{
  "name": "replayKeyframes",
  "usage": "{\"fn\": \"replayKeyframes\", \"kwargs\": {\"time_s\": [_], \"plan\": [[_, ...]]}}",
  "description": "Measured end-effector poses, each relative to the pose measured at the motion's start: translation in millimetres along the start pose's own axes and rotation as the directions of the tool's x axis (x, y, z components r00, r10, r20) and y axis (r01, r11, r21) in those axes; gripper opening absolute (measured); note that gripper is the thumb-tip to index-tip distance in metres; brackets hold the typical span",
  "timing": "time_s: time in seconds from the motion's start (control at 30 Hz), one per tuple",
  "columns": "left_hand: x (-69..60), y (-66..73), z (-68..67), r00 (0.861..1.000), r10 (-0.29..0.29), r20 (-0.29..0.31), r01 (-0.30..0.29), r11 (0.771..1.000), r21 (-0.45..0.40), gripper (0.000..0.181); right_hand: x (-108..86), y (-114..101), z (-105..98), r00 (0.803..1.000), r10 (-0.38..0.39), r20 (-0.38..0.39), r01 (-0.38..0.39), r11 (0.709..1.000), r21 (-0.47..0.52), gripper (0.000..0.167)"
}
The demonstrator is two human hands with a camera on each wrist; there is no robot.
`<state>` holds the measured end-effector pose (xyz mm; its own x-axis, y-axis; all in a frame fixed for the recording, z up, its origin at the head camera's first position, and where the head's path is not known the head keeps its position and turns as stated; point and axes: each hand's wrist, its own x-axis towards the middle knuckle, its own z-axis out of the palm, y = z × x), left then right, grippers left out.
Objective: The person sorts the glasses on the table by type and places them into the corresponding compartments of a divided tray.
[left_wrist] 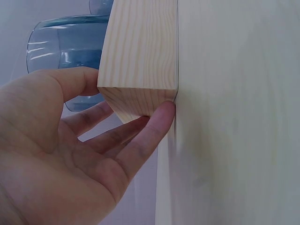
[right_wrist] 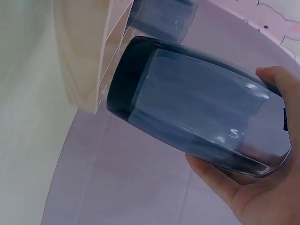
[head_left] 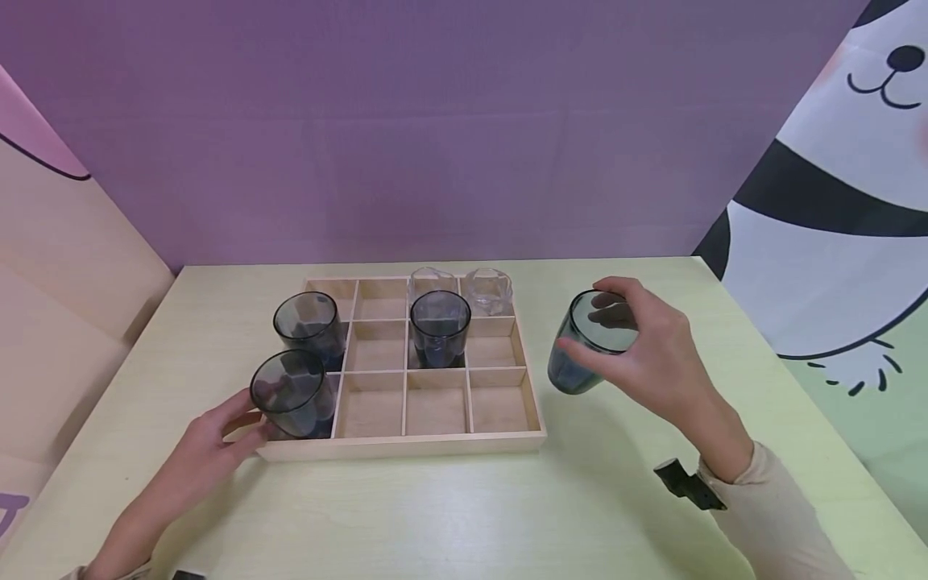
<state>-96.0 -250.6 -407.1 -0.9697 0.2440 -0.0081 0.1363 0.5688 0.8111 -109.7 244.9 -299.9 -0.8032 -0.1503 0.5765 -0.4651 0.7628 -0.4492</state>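
Note:
Tilted in the air right of the wooden compartment box, a blue-grey drinking glass is held near its rim by my right hand, thumb on one side and fingers on the other. My left hand grips the box's front left corner, its thumb and fingers curled around the wood in the left wrist view. A tinted glass stands in the front left compartment, close by that hand. Behind it stands another tinted glass. A third tinted glass is in the middle row, third column.
Two clear glasses stand in the back row, toward the right. The box lies on a pale wooden table. A purple backdrop rises behind the table, and printed panels flank it. A black strap piece is on the right wrist.

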Motion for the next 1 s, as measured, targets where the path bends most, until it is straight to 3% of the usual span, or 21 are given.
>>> {"fn": "replayKeyframes", "kwargs": {"time_s": [0.23,0.43,0.73,1.0], "plan": [[0.7,-1.0,-0.6,1.0,-0.002,0.002,0.002,1.0,0.001,0.047,2.1,-16,11,0.995,-0.088,0.036,0.087,0.996,0.03,0.068],[0.9,-1.5,0.0,1.0,-0.007,0.002,0.007,1.0,-0.004,0.047,3.4,-31,21,0.99,-0.118,0.079,0.113,0.992,0.061,0.072],[0.9,-2.1,0.3,1.0,0.02,-0.011,-0.02,1.0,0.016,0.045,0.3,-40,41,0.984,-0.106,0.146,0.097,0.993,0.064,0.073],[0.6,-3.3,0.2,1.0,0.0,-0.008,0.0,1.0,0.01,0.047,-6.1,-39,59,0.975,-0.053,0.216,0.042,0.997,0.058,0.076]]}}
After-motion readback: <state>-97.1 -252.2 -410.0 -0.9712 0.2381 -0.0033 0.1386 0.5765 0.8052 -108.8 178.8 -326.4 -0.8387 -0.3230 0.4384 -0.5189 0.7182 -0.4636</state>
